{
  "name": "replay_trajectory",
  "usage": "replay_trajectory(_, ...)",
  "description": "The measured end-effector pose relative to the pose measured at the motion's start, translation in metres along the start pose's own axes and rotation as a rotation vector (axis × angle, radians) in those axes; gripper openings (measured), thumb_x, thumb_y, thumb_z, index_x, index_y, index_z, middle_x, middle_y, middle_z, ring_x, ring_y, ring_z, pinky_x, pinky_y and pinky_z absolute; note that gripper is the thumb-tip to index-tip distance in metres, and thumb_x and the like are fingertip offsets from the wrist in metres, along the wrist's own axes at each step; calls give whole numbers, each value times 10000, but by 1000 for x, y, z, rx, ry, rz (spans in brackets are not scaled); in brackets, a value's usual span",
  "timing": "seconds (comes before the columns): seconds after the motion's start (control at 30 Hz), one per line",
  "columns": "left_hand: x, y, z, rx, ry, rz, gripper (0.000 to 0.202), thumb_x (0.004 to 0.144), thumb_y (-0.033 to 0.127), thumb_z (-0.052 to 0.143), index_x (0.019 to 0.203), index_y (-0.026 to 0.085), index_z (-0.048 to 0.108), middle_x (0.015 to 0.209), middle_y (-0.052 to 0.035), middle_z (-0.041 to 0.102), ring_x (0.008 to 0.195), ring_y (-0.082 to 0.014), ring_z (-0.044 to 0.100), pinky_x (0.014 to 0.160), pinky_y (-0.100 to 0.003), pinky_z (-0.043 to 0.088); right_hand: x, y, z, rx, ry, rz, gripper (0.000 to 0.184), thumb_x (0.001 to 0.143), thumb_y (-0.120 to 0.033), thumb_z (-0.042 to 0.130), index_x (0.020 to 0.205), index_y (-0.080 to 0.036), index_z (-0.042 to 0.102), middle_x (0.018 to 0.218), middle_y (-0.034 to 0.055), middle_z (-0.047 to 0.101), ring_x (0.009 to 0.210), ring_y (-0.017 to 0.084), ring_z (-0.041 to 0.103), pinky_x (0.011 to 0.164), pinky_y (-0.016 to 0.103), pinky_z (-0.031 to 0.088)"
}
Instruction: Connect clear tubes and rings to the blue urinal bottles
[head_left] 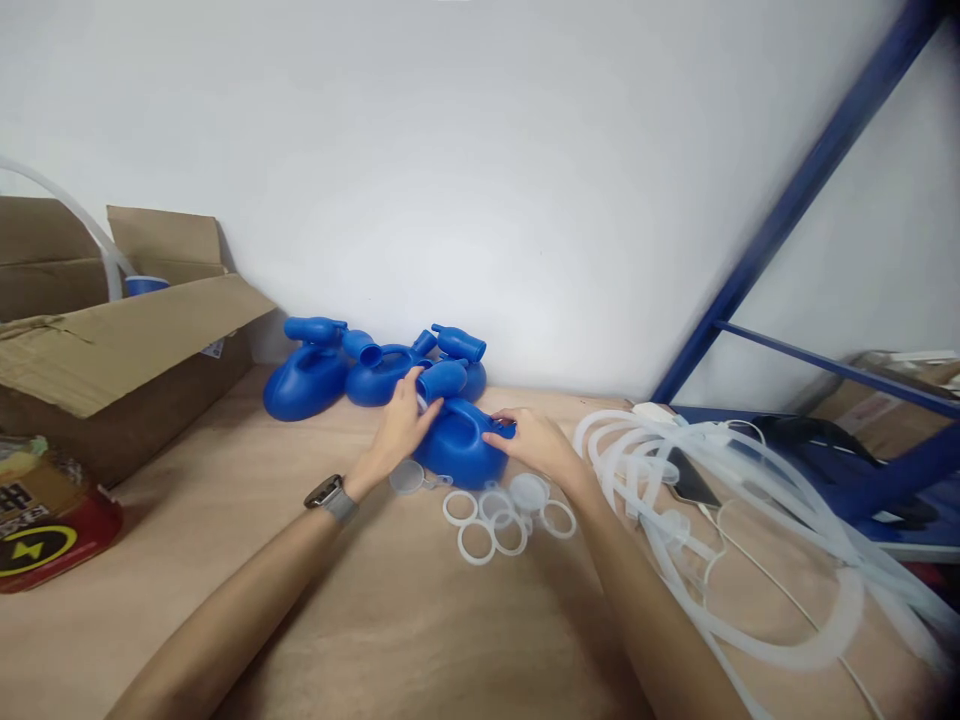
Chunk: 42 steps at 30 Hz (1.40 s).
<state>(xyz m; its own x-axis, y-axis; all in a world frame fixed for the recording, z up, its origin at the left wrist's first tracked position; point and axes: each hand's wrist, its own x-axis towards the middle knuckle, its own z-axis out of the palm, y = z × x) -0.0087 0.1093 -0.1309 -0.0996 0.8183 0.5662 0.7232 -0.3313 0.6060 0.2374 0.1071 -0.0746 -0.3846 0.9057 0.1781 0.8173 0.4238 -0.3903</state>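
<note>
A blue plastic urinal bottle [459,450] with a loop handle rests on the wooden table, between my hands. My left hand [407,418] is closed round its left neck, where a bit of white rim shows by the fingers. A blue curved funnel piece [442,380] is right above that hand, partly overlapping the bottle in view. On the other side, my right hand [531,438] grips the bottle's small right end with thumb and fingers. In front lie several white rings [477,541] and translucent caps [529,491]; a clear cap [406,477] is near my left wrist.
More blue bottles [304,385] and funnel pieces [459,343] stand along the wall. At left are an open cardboard box [135,330] and a red-labelled container [56,530]. Coiled translucent tubing [817,645], a phone [691,480] and a cable cover the right side, beside a blue metal frame [795,205].
</note>
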Motion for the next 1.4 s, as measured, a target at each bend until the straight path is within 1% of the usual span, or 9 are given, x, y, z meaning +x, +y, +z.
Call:
replay_trajectory(0.17, 13, -9, -16, 69, -2, 72, 608, 945, 403, 686, 1452, 180, 434, 1410, -157, 567, 1282, -331, 606, 1078, -432, 498, 1, 1, -1, 9, -15, 108, 405, 877, -487, 718, 1202, -252, 775, 1222, 89, 787, 1123, 332, 733, 956, 422, 554)
replay_trajectory(0.33, 20, 9, -55, 56, -46, 183, 569, 879, 441, 743, 1333, 188, 510, 1297, -114, 641, 1171, -310, 654, 1008, -421, 537, 4, 13, -4, -18, -27, 206, 522, 842, -546, 735, 1262, -236, 743, 1208, 116, 786, 1081, 368, 741, 887, 429, 552)
replay_trajectory(0.5, 29, 24, -100, -34, -62, 152, 564, 787, 458, 791, 1223, 199, 544, 1168, -59, 668, 1073, -288, 671, 929, -396, 552, 6, 42, -12, -83, -84, 299, 681, 841, -583, 734, 1389, -184, 666, 1309, 159, 737, 1182, 385, 698, 963, 452, 530)
replay_trajectory(0.6, 30, 28, -115, -172, -118, 133, 550, 766, 451, 800, 1189, 209, 544, 1201, -53, 651, 1099, -281, 660, 940, -395, 551, 6, 53, -21, -131, 0, 319, 753, 826, -542, 764, 1450, -151, 608, 1330, 198, 711, 1240, 417, 656, 1033, 517, 498)
replay_trajectory(0.73, 22, 44, -112, -299, -220, 152, 558, 754, 425, 821, 1198, 209, 560, 1217, -57, 644, 1099, -274, 648, 940, -387, 544, -3, 31, -32, 113, 191, -30, 884, 811, -539, 762, 1570, -199, 463, 1544, 167, 550, 1439, 378, 500, 1196, 540, 381)
replay_trajectory(0.87, 7, 71, -99, -449, -318, 205, 545, 794, 407, 817, 1244, 229, 566, 1291, -69, 611, 1144, -271, 626, 961, -368, 531, -21, -17, -36, 499, 67, -313, 1136, 751, -665, 796, 1666, -263, 256, 1603, 127, 491, 1444, 339, 516, 1142, 497, 476)
replay_trajectory(1.03, -6, 87, -91, -553, -313, 226, 666, 862, 485, 790, 1401, 256, 473, 1396, -119, 573, 1238, -304, 597, 980, -394, 522, -34, -43, -39, 420, 207, -410, 830, 746, -576, 869, 1458, -251, 593, 1412, 117, 674, 1247, 339, 674, 1021, 469, 571)
replay_trajectory(1.2, -9, 85, -81, -498, -227, 317, 583, 963, 514, 662, 1428, 220, 470, 1293, -127, 640, 1235, -306, 605, 1062, -465, 469, -40, -41, -43, 131, 328, -500, 771, 766, -561, 863, 1434, -258, 623, 1290, 110, 747, 1084, 326, 751, 932, 471, 619)
replay_trajectory(1.4, -18, 92, -80, -517, -230, 437, 552, 965, 458, 676, 1428, 231, 479, 1364, -139, 623, 1213, -298, 623, 1040, -462, 501, -42, -34, -43, 142, 309, -577, 751, 772, -548, 844, 1422, -241, 628, 1311, 112, 748, 1126, 333, 753, 973, 463, 612)
